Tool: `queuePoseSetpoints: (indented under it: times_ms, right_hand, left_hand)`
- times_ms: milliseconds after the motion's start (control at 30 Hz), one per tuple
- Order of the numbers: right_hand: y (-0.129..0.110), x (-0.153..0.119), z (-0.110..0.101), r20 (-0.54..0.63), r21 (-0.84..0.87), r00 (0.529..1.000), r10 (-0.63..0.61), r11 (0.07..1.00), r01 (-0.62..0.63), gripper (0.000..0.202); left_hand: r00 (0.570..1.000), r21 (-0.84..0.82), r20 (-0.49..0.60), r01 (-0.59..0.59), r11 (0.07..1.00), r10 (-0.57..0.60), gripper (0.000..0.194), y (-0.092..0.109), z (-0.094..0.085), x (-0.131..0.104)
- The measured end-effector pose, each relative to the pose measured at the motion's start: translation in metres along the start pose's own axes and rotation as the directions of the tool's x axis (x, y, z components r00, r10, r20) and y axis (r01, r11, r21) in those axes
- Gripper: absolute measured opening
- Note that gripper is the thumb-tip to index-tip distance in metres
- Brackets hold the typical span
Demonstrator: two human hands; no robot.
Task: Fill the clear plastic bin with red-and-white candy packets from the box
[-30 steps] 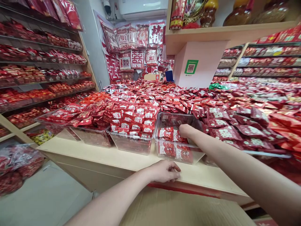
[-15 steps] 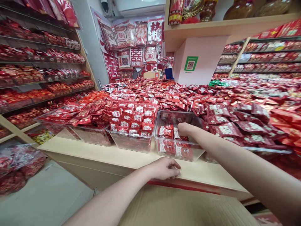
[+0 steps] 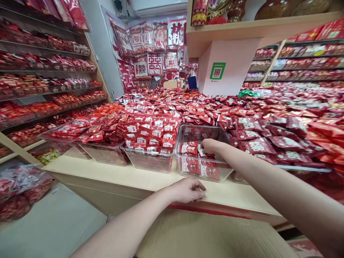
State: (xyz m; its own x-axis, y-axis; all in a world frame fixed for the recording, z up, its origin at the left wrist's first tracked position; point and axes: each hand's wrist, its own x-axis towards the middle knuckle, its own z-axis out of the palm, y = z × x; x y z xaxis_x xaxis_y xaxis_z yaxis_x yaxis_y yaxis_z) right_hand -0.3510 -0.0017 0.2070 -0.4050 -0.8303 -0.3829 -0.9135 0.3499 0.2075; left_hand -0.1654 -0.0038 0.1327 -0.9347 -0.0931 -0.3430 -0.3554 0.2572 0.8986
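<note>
Along the bench (image 3: 150, 181) stands a row of clear bins (image 3: 104, 156), with a heap of deep-red packs (image 3: 258, 145) close by on the right. The part-filled bin (image 3: 223, 172) near the middle is the one being worked in. Over its right side the right hand (image 3: 211, 146) reaches down inside, while the left hand (image 3: 186, 190) rests at the bench's front edge, fingers loosely curled and released, with nothing visible in them. Red-and-white packets (image 3: 189, 148) lie in the part-filled bin in what look like two columns near its front wall, the right column partly covered. The right fingers are turned away, so whether they grasp the nearest packet (image 3: 201, 150) or merely press it, one cannot tell. Good handling here would mean seating each packet flat, level with its neighbour, and pressing lightly, since they probably crease easily. The left hand could steady the rim, should the bin slide.
</note>
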Motion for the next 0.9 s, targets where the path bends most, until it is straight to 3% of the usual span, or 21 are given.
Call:
queuePoseSetpoints:
  times_ms: [167, 367, 500, 900]
  right_hand:
    - [0.002, 0.004, 0.003, -0.02, 0.054, 0.999, 0.027, 0.998, -0.026, 0.038]
    - [0.002, 0.005, 0.005, -0.059, 0.108, 0.998, 0.031, 0.994, -0.025, 0.067]
    - [-0.001, 0.001, 0.003, -0.033, 0.102, 0.999, -0.029, 0.994, 0.032, 0.065]
    - [-0.001, 0.001, 0.002, -0.018, 0.115, 0.998, -0.056, 0.992, 0.057, 0.063]
  left_hand:
    - [1.0, 0.003, -0.002, -0.013, 1.0, 0.013, 0.033, -0.004, 0.0, 0.002]
    - [1.0, 0.011, 0.002, -0.007, 1.0, 0.007, 0.033, -0.005, 0.0, 0.003]
    - [1.0, 0.005, -0.004, 0.006, 1.0, -0.006, 0.031, 0.0, 0.0, 0.001]
    - [0.999, -0.008, -0.013, 0.039, 0.999, -0.039, 0.029, 0.011, 0.0, -0.006]
